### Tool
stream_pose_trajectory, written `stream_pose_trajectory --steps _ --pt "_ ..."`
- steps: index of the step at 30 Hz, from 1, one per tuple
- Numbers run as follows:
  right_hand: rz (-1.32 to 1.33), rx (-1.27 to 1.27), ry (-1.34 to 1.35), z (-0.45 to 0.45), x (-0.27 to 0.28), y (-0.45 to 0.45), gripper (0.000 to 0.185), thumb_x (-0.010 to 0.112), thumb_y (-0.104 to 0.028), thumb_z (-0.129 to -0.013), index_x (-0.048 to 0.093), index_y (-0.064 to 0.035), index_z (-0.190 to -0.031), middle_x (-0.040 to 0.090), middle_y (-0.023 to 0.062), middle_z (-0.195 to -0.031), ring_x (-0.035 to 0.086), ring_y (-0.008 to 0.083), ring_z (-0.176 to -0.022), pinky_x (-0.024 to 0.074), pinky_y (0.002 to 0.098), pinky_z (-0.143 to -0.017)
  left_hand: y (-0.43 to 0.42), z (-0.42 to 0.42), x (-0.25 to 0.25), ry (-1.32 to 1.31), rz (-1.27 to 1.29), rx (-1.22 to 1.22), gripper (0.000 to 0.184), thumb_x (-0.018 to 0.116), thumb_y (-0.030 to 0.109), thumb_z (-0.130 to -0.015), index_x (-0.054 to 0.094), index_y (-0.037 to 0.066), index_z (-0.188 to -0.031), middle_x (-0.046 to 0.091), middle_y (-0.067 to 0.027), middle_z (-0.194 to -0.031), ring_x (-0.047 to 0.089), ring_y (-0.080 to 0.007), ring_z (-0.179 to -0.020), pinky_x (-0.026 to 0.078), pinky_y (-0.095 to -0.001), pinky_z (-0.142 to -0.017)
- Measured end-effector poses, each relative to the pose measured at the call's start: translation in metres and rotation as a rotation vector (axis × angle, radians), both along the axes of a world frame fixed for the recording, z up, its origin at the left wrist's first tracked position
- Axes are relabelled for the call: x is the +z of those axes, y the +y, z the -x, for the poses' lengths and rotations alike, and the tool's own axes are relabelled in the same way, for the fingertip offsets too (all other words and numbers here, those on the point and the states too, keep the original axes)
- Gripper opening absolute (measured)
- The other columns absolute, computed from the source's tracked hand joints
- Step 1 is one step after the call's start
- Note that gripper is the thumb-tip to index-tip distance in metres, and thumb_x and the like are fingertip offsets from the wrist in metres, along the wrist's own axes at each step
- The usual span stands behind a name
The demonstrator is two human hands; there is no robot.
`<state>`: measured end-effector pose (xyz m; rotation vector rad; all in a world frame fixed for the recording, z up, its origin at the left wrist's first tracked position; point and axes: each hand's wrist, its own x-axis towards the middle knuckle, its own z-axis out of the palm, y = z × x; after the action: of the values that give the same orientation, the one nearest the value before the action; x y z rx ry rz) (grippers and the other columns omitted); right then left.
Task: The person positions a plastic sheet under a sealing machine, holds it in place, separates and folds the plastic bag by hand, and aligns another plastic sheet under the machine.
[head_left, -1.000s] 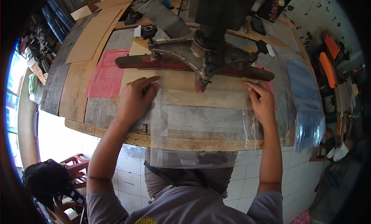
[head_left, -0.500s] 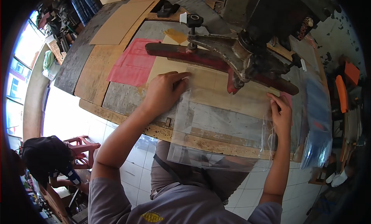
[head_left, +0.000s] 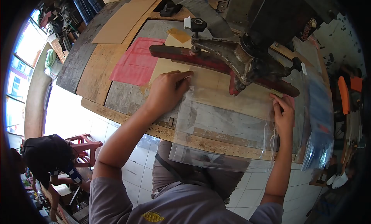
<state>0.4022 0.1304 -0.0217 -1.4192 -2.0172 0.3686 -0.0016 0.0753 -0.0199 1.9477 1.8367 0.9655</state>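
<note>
With my left hand (head_left: 165, 92) I pinch the plastic (head_left: 224, 133) at its far left; my right hand (head_left: 284, 112) pinches its far right. It lies on the tabletop (head_left: 127, 95) by the press (head_left: 249, 56), near end overhanging the near edge.

The clear plastic sheet (head_left: 222, 148) looks smooth and glossy; the stacked plastic sleeves (head_left: 317, 143) shine too. The press bracket (head_left: 218, 47) is rough, worn metal, the table edge (head_left: 160, 132) pitted wood, the tan cardboard (head_left: 125, 23) smooth and matt.
</note>
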Motion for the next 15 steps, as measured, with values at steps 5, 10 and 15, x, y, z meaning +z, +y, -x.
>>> stream_pose_trajectory --steps 5,10,15 --pt "0.031 -0.015 0.011 0.0034 0.0051 -0.0013 0.025 0.063 -0.004 -0.103 0.078 -0.0054 -0.124 0.07 0.0115 -0.111 0.066 0.0245 -0.105 0.049 0.0337 -0.093 0.0014 0.0013 -0.0034 0.001 -0.029 -0.004 0.029 0.069 0.018 -0.099 0.077 0.008 -0.125 0.071 -0.014 -0.087 0.069 -0.0289 -0.075 0.054 -0.0399 -0.074" --pt "0.026 -0.013 0.034 0.004 0.0037 -0.0015 0.025 0.063 -0.004 -0.103 0.077 -0.0048 -0.123 0.072 0.0117 -0.115 0.067 0.0261 -0.109 0.0495 0.0343 -0.096 0.0004 -0.0011 0.0019 -0.006 0.024 0.023 0.029 0.068 0.019 -0.1 0.078 0.009 -0.125 0.071 -0.0142 -0.087 0.069 -0.0289 -0.075 0.055 -0.0396 -0.075" --pt "0.0 0.002 0.026 -0.0009 -0.0022 0.0015 0.025 0.063 -0.005 -0.104 0.078 -0.0065 -0.124 0.07 0.0097 -0.11 0.068 0.0217 -0.096 0.0515 0.0315 -0.084 0.0005 -0.0011 0.0001 -0.002 -0.006 0.021 0.028 0.069 0.019 -0.1 0.078 0.009 -0.124 0.072 -0.0141 -0.088 0.069 -0.0285 -0.075 0.055 -0.0393 -0.076"
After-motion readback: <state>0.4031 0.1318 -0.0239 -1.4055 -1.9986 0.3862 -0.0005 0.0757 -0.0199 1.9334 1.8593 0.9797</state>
